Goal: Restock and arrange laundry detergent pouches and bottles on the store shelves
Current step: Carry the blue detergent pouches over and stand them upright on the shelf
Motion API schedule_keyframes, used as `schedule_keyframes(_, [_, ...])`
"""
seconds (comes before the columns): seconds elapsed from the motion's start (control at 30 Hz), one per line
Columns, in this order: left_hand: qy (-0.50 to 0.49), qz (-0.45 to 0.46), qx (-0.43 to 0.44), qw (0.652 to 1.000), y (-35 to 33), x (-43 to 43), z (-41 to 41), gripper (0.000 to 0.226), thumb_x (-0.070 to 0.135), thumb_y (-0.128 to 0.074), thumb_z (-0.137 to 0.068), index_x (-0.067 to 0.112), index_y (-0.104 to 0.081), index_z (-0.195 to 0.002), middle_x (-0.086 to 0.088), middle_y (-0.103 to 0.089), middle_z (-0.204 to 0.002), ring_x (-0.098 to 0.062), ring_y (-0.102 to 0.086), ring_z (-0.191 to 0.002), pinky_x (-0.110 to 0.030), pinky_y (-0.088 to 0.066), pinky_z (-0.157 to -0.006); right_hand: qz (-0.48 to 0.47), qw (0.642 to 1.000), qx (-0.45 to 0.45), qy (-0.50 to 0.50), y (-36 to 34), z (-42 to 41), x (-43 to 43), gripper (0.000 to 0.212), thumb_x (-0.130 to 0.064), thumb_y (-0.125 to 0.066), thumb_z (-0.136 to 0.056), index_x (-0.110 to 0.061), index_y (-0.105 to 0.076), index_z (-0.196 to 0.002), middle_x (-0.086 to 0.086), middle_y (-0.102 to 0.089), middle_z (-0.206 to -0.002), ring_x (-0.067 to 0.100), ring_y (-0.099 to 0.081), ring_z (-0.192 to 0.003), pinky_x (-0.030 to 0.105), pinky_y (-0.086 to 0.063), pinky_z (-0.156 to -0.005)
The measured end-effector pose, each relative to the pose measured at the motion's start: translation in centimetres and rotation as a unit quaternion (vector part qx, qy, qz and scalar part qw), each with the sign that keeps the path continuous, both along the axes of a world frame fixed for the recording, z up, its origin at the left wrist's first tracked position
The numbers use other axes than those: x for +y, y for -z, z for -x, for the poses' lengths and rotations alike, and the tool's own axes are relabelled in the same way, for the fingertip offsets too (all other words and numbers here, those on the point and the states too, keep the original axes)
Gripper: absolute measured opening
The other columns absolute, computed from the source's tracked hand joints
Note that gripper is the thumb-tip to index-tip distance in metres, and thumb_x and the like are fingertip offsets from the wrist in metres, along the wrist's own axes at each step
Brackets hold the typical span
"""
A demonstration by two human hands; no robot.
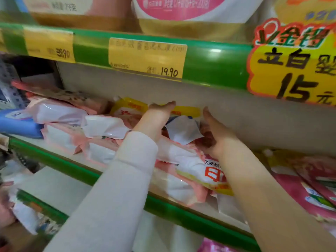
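Green shelf rail [172,211] nearest. Pink-white pouches [183,166] stacked flat behind it. Left hand [160,111] reaches over stack, fingers straight. Right hand [217,132] beside it, fingers hidden, grasp unclear. Upturned pouch [181,130] between hands. Yellow pouches [127,106] at shelf rear.

A long sleeve [116,188] of pale, off-white soft fabric is worn on the left arm, seen from 7 o'clock towards the centre. It is ended by a plain cuff [141,142] just short of the left hand [160,110]; faint creases are seen there. The right forearm [263,188], from 5 o'clock, is left uncovered up to the right hand [216,131].
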State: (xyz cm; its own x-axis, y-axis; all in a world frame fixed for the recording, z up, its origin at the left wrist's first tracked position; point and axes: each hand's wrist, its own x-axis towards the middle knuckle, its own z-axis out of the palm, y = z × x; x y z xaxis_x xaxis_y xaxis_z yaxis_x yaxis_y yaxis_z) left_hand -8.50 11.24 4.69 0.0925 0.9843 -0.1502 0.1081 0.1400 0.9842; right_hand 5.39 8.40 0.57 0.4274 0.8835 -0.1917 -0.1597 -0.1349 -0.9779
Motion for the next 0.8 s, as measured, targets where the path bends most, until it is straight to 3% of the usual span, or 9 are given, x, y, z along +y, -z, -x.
schedule_keyframes(0.03, [0.013, 0.010, 0.013, 1.000, 0.1, 0.4, 0.0, 0.061, 0.044, -0.060, -0.086, 0.001, -0.046, -0.127, -0.011, -0.054, -0.129, -0.030, -0.055, -0.115, -0.040, -0.044, -0.101, 0.007, 1.000, 0.005, 0.010, 0.4, -0.4, 0.5, 0.090, -0.083, -0.067, -0.046, -0.018, -0.063, -0.110, -0.012, -0.052, -0.071, 0.015, -0.052, -0.074, 0.028, -0.051, -0.083])
schedule_keyframes(0.13, [0.050, 0.019, -0.011, 0.999, 0.7, 1.8, -0.6, 0.057, 0.041, -0.063, -0.085, 0.001, -0.051, -0.123, -0.019, -0.061, -0.119, -0.034, -0.060, -0.108, -0.048, -0.046, -0.098, 0.046, 0.998, 0.014, -0.041, 0.7, -0.1, 1.8, 0.063, -0.072, -0.068, -0.061, -0.016, -0.065, -0.092, 0.007, -0.068, -0.094, 0.024, -0.065, -0.087, 0.037, -0.055, -0.083])
schedule_keyframes(0.23, [0.060, 0.032, -0.025, 0.997, 1.7, 2.6, -1.1, 0.050, 0.038, -0.064, -0.085, 0.002, -0.052, -0.118, -0.018, -0.065, -0.109, -0.035, -0.063, -0.101, -0.048, -0.049, -0.094, 0.045, 0.997, 0.018, -0.057, 1.3, -0.4, 3.1, 0.104, -0.078, -0.075, -0.018, -0.017, -0.071, -0.102, 0.010, -0.069, -0.110, 0.028, -0.065, -0.103, 0.042, -0.047, -0.099])
schedule_keyframes(0.43, [0.044, 0.023, -0.066, 0.997, 3.0, 2.6, -2.2, 0.033, 0.029, -0.060, -0.090, 0.007, -0.053, -0.113, -0.013, -0.061, -0.109, -0.030, -0.059, -0.101, -0.042, -0.048, -0.094, 0.014, 0.997, -0.023, -0.077, 1.5, -0.5, 3.4, 0.061, -0.064, -0.070, -0.065, -0.015, -0.069, -0.101, 0.010, -0.067, -0.114, 0.028, -0.062, -0.108, 0.042, -0.044, -0.102])
schedule_keyframes(0.5, [0.039, 0.002, -0.086, 0.996, 3.1, 2.1, -2.5, 0.030, 0.022, -0.058, -0.091, 0.007, -0.054, -0.117, -0.010, -0.058, -0.102, -0.026, -0.056, -0.092, -0.034, -0.048, -0.084, 0.005, 0.995, -0.018, -0.095, 1.6, -0.7, 3.2, 0.053, -0.058, -0.065, -0.076, -0.015, -0.064, -0.108, 0.009, -0.064, -0.118, 0.029, -0.060, -0.113, 0.045, -0.044, -0.102])
schedule_keyframes(0.57, [0.021, -0.017, -0.122, 0.992, 3.5, 1.8, -2.4, 0.043, 0.016, -0.061, -0.089, 0.007, -0.048, -0.129, -0.007, -0.058, -0.091, -0.024, -0.057, -0.082, -0.029, -0.047, -0.072, -0.004, 0.994, -0.019, -0.107, 1.5, -0.4, 2.9, 0.067, -0.060, -0.067, -0.073, -0.014, -0.058, -0.121, 0.010, -0.061, -0.124, 0.032, -0.057, -0.116, 0.047, -0.043, -0.102])
schedule_keyframes(0.63, [0.007, -0.035, -0.161, 0.986, 3.9, 1.4, -2.0, 0.048, 0.010, -0.063, -0.086, 0.009, -0.047, -0.131, -0.004, -0.058, -0.081, -0.023, -0.058, -0.077, -0.028, -0.047, -0.066, -0.001, 0.996, -0.004, -0.084, 1.3, -0.1, 2.7, 0.077, -0.062, -0.074, -0.058, -0.014, -0.063, -0.117, 0.011, -0.063, -0.121, 0.032, -0.059, -0.112, 0.046, -0.044, -0.102])
schedule_keyframes(0.73, [0.016, -0.056, -0.192, 0.980, 3.9, 0.4, -1.5, 0.051, 0.004, -0.063, -0.085, 0.013, -0.044, -0.131, -0.008, -0.060, -0.085, -0.029, -0.061, -0.085, -0.034, -0.050, -0.076, -0.014, 0.995, 0.057, -0.077, 0.9, 0.3, 1.6, 0.043, -0.043, -0.069, -0.078, -0.008, -0.069, -0.103, 0.014, -0.069, -0.110, 0.031, -0.063, -0.105, 0.044, -0.045, -0.101])
schedule_keyframes(0.8, [0.022, -0.067, -0.209, 0.975, 3.7, -0.3, -1.3, 0.044, 0.000, -0.061, -0.085, 0.018, -0.044, -0.122, -0.009, -0.062, -0.087, -0.026, -0.062, -0.078, -0.032, -0.051, -0.068, -0.040, 0.991, 0.097, -0.079, 0.7, 0.4, 0.4, 0.024, -0.030, -0.064, -0.086, -0.007, -0.069, -0.093, 0.015, -0.070, -0.100, 0.030, -0.065, -0.094, 0.042, -0.049, -0.093])
